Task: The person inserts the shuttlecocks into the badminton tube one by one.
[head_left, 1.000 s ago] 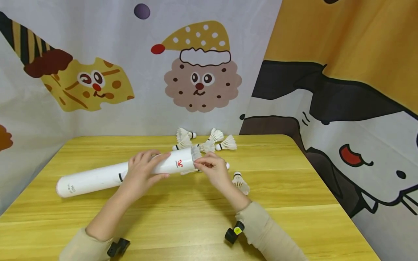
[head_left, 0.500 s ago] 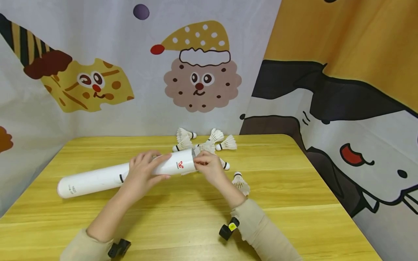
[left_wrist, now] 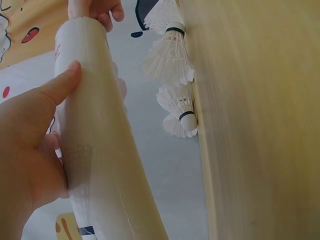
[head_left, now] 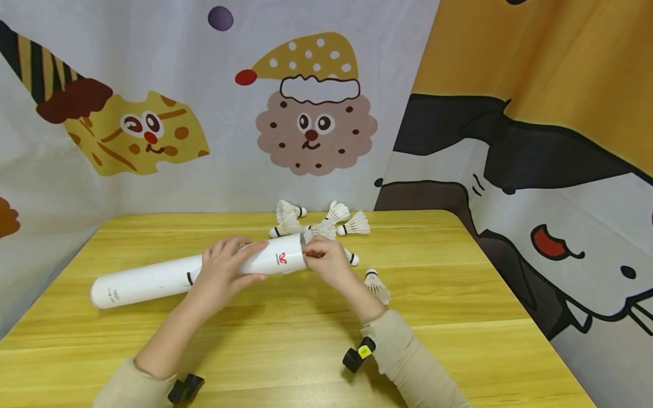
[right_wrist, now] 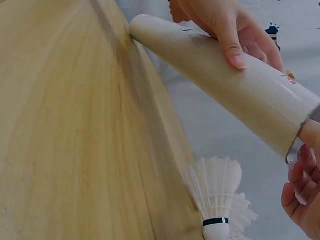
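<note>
A long white shuttlecock tube with a red mark slants above the table, its mouth toward my right side. My left hand grips it around the middle, the thumb lying along the tube wall in the left wrist view. At the mouth is my right hand, a finger reaching inside while other fingers curl loosely below the rim. What that finger touches inside is hidden. A shuttlecock lies just behind the right hand, and another shuttlecock is beside the right wrist.
Several white feather shuttlecocks, among them one shuttlecock, lie near the back edge of the wooden table. A patterned cloth hangs behind the table. A dark wrist device sits by each sleeve.
Shuttlecock feathers that stuck out of the tube's mouth have gone inside. My right hand has shifted slightly left, a finger now within the opening. My left hand keeps its grip.
</note>
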Motion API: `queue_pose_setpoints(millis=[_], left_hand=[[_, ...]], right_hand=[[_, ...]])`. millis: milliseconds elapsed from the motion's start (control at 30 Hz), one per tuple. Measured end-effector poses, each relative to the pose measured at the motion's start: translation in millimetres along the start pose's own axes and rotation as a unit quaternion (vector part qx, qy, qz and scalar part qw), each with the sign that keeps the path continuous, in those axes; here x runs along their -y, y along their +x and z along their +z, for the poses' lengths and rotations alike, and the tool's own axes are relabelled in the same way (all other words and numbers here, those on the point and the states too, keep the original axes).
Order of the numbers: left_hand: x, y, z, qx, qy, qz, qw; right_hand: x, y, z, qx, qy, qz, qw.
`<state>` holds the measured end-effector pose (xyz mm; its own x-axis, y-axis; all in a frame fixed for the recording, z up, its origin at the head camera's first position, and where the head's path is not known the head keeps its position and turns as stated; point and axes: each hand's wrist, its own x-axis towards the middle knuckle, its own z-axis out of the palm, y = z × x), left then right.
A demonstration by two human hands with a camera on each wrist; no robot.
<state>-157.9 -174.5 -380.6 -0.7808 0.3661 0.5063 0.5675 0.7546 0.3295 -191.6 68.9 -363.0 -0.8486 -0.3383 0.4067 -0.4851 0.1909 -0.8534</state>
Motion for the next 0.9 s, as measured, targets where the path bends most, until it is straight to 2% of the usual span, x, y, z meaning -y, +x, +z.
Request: queue_pose_setpoints(millis=[167,300,467,700,900], left_hand=[[0.2,-1.0,-1.7,-0.002,0.000,-0.005,1.0000],[0.3,-1.2,-1.7,-0.004,-0.005,-0.003,1.0000],[0.2,-1.3,-1.4,-0.005,-0.006,-0.003,1.0000],[0.0,-1.2,-1.4,-0.007,-0.005,-0.004,1.0000],[-0.3,-0.7,-1.7,-0.009,-0.006,-0.001,0.9999]], right_hand=[[3,-1.1,-4,-0.003,-0.015,0.016,0.9998],[5,-1.4,-9,-0.003,-0.008,0.030,0.9995],[8,-0.7,-18,-0.020,-0.004,0.027,0.9994],[5,0.7,-41,-0.076,-0.004,0.021,0.9969],[-5,4.7,-64,-0.144,0.007,0.015,0.9894]])
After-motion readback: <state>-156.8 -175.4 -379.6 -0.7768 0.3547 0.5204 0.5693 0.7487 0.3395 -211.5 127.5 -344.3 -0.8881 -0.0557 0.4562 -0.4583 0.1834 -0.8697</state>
